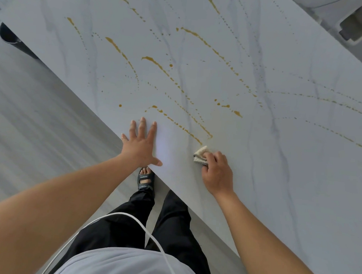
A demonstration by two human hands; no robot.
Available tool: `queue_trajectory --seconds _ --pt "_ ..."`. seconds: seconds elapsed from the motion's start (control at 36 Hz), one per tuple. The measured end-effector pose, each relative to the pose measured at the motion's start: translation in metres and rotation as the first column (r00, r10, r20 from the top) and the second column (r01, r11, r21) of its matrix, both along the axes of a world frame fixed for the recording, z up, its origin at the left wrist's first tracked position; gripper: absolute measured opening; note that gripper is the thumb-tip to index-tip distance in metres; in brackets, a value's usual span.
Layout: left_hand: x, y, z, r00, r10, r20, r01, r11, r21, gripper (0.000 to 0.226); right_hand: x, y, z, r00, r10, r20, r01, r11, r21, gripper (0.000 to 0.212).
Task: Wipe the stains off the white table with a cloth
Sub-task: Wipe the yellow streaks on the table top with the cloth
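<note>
A white marble-veined table (pixel 277 160) runs diagonally through the view. Several yellow-brown stain streaks (pixel 158 64) and dotted splashes cross its top. My left hand (pixel 142 144) lies flat on the table near its front edge, fingers spread and straight. My right hand (pixel 217 171) grips a small cream cloth (pixel 201 154) bunched under the fingers and pressed on the tabletop. The cloth sits at the near end of one long streak (pixel 188 131). Part of the cloth is hidden under my fingers.
The table's front edge (pixel 75 88) runs from upper left to lower right, with grey floor (pixel 33 121) beyond it. My legs and a sandalled foot (pixel 145 178) stand close to the edge. A white cable (pixel 152 236) hangs at my waist. A grey object (pixel 356 26) sits past the far right corner.
</note>
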State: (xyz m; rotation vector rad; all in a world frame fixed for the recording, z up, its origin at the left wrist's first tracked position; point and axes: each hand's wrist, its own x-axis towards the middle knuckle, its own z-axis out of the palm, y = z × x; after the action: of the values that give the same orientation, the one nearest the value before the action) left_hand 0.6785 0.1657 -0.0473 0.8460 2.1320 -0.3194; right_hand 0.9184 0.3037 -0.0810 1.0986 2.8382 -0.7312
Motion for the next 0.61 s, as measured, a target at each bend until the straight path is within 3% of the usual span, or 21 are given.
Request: queue_trajectory --seconds 0.08,0.19,0.25,0.31,0.39,0.47,0.53,0.61 --pt "0.000 0.000 0.000 1.000 0.003 -0.001 -0.003 1.000 0.005 0.147 -0.005 -0.014 0.001 0.999 -0.032 -0.004 0.032 0.999 0.016 0.031" --pt "0.000 -0.002 0.000 1.000 -0.003 0.001 0.003 1.000 0.012 0.147 -0.001 -0.028 0.003 0.957 0.288 -0.021 -0.288 0.957 -0.014 0.025" --pt "0.000 -0.002 0.000 1.000 -0.008 0.001 0.008 1.000 0.014 0.147 0.000 -0.024 0.002 0.935 0.356 -0.007 -0.356 0.934 -0.016 0.026" --pt "0.000 -0.002 0.000 1.000 -0.009 -0.003 0.009 1.000 0.014 0.147 -0.002 -0.015 0.001 0.953 0.301 0.003 -0.301 0.953 -0.006 0.028" --pt "-0.001 -0.002 0.000 1.000 -0.010 -0.002 0.010 1.000 0.019 0.146 -0.006 -0.007 -0.003 0.999 0.030 -0.012 -0.030 0.999 0.012 0.034" --pt "-0.001 -0.002 0.000 1.000 -0.006 0.002 0.006 1.000 0.027 0.147 -0.010 -0.016 -0.003 0.980 -0.195 -0.025 0.196 0.981 0.012 0.039" --pt "-0.001 -0.003 0.000 1.000 -0.008 0.000 0.008 1.000 0.030 0.147 -0.013 -0.031 -0.002 0.977 -0.210 -0.026 0.211 0.977 0.027 0.039" --pt "-0.001 -0.002 -0.001 1.000 -0.016 0.000 0.016 1.000 0.025 0.147 -0.013 -0.056 0.001 0.994 -0.106 -0.024 0.107 0.993 0.046 0.032"
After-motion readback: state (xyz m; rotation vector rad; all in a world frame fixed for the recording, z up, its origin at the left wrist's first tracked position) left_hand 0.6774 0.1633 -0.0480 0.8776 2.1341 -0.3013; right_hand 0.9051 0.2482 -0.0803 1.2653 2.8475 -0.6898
